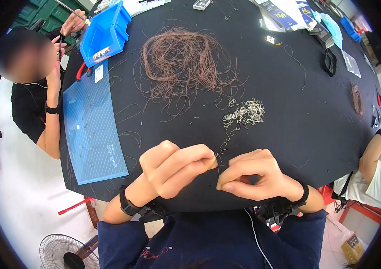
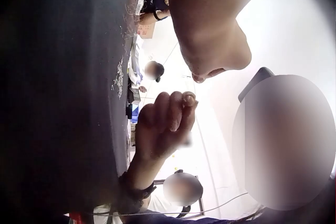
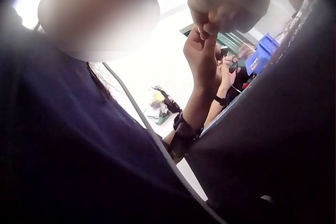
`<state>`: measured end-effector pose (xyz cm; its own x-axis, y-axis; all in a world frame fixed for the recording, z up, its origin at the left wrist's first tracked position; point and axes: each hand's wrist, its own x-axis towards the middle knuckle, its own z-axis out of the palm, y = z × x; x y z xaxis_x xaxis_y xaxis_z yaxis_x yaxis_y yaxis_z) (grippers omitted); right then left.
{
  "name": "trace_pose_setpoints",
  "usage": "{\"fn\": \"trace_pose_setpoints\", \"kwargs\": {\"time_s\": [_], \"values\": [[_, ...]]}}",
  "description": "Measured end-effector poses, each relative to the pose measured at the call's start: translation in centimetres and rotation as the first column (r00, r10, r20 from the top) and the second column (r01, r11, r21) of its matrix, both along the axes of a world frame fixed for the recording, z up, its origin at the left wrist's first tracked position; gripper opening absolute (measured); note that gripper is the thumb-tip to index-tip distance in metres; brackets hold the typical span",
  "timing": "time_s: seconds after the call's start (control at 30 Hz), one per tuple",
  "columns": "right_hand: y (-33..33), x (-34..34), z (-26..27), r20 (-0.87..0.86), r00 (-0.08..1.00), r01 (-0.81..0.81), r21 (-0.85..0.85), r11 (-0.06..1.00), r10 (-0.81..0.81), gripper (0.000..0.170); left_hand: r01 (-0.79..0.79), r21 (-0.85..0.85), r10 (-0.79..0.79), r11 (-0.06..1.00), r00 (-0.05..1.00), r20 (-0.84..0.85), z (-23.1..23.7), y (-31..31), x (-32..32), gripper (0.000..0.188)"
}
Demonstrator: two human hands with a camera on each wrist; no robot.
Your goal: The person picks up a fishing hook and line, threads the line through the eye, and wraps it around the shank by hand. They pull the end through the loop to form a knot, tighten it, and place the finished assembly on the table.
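Observation:
In the head view, my left hand (image 1: pixel 175 168) pinches a small fish hook (image 1: pixel 218 155) between thumb and forefinger. A thin line (image 1: pixel 218 170) runs down from there to my right hand (image 1: pixel 255 174), whose thumb and fingertips pinch it. Both hands are close together above the near part of the table. Just beyond the fingertips lies a pile of fish hooks (image 1: pixel 246 113), with several loose ones trailing toward me. Farther off spreads a tangled bundle of brown fishing line (image 1: pixel 181 60). In the left wrist view the right hand (image 2: pixel 165 121) has its fingers curled; the hook's details are too small there.
On the left lie a blue striped sheet (image 1: pixel 93 130) with lines on it and a blue bin (image 1: pixel 105 33). Packets (image 1: pixel 284 15), a black frame (image 1: pixel 329 62) and a smaller brown line coil (image 1: pixel 357 99) are toward the right. Other people sit at both sides of the black table (image 1: pixel 284 130).

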<state>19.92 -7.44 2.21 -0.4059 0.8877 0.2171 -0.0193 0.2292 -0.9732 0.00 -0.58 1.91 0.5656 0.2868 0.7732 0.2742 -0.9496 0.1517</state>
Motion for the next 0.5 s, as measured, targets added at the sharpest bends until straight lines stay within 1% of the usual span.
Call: {"fn": "trace_pose_setpoints", "kwargs": {"time_s": [0.07, 0.1, 0.2, 0.27, 0.33, 0.37, 0.47, 0.5], "values": [[0.1, 0.2, 0.1, -0.011, 1.0, 0.008, 0.024, 1.0, -0.008, 0.004, 0.028, 0.021, -0.026, 0.999, 0.997, -0.077, 0.4, -0.1, 0.2, 0.013], [0.2, 0.3, 0.1, -0.017, 1.0, 0.014, 0.036, 0.999, -0.013, 0.004, 0.036, 0.029, -0.034, 0.999, 0.997, -0.074, 0.0, -0.1, 0.3, 0.013], [0.5, 0.9, 0.3, -0.018, 0.998, 0.058, 0.044, 0.997, -0.057, 0.004, 0.102, -0.021, -0.103, 0.995, 0.992, -0.07, -0.2, -0.4, 0.9, 0.015], [0.5, 1.1, 0.1, -0.021, 0.987, 0.162, 0.058, 0.985, -0.161, 0.003, 0.145, -0.083, -0.148, 0.986, 0.988, -0.04, -0.3, -0.8, 1.2, 0.016], [0.6, 1.1, 0.0, -0.015, 0.971, 0.238, 0.009, 0.971, -0.238, 0.003, 0.181, -0.121, -0.183, 0.976, 0.983, -0.005, -0.4, -1.2, 1.5, 0.016], [0.7, 1.0, -0.3, -0.001, 0.958, 0.287, 0.042, 0.957, -0.287, 0.002, 0.195, -0.146, -0.198, 0.97, 0.98, -0.011, -0.4, -1.4, 1.4, 0.017], [0.8, 0.3, -0.5, 0.03, 0.948, 0.318, -0.029, 0.948, -0.317, 0.002, 0.243, -0.279, -0.237, 0.929, 0.97, 0.054, -0.7, -1.8, 1.1, 0.018], [0.7, 0.1, -0.9, 0.038, 0.954, 0.298, -0.08, 0.951, -0.296, 0.002, 0.247, -0.327, -0.242, 0.912, 0.969, 0.054, -0.4, -1.8, 1.0, 0.019]]}}
